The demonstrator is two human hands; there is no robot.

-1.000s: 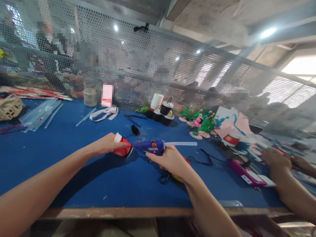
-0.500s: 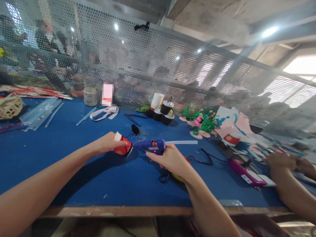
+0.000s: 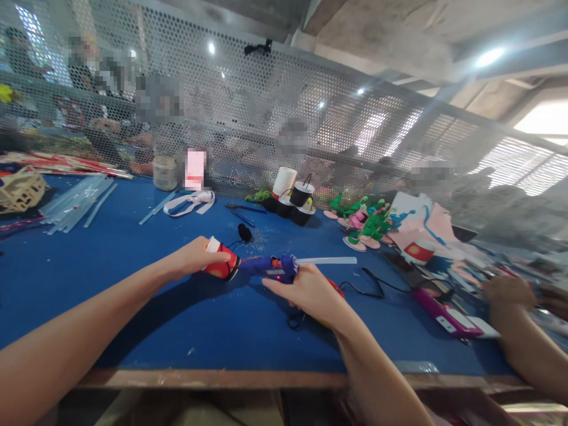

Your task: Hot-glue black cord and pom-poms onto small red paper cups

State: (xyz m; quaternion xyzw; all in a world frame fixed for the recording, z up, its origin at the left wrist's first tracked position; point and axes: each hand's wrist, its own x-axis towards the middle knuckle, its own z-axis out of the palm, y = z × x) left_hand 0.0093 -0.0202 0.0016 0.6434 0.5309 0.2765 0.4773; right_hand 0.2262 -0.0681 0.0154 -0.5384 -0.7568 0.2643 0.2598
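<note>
Glue gun [image 3: 271,265], blue, lies level in your right hand [image 3: 310,291], its nozzle pointing left and touching the base of the small red cup [image 3: 220,264]. Your right hand is closed around the gun's grip, with a clear glue stick [image 3: 327,260] jutting out of the back of the gun to the right. Your left hand [image 3: 195,258] is wrapped over the red cup from the left, fingers curled on its top, holding it tipped on its side with the white rim toward your wrist and the base facing the gun. Cup and gun sit low over the blue table [image 3: 110,278], near its middle.

Just behind the cup lies a small black pompom [image 3: 244,233]. A black cord [image 3: 368,284] runs from under your right hand off to the right of the gun. Farther behind the gun stand black ribbon spools [image 3: 298,204] and a white cup [image 3: 284,180], against the perforated metal screen [image 3: 248,112]. Right of the spools are green and pink foam decorations [image 3: 366,222], and right of those another red cup [image 3: 416,251]. A pink glue gun [image 3: 437,306] lies well right of yours, close to another person's hand [image 3: 508,291]. Far left of the red cup a bundle of clear glue sticks [image 3: 73,201] lies on the table, with a white ribbon [image 3: 189,203] between them and the spools.
</note>
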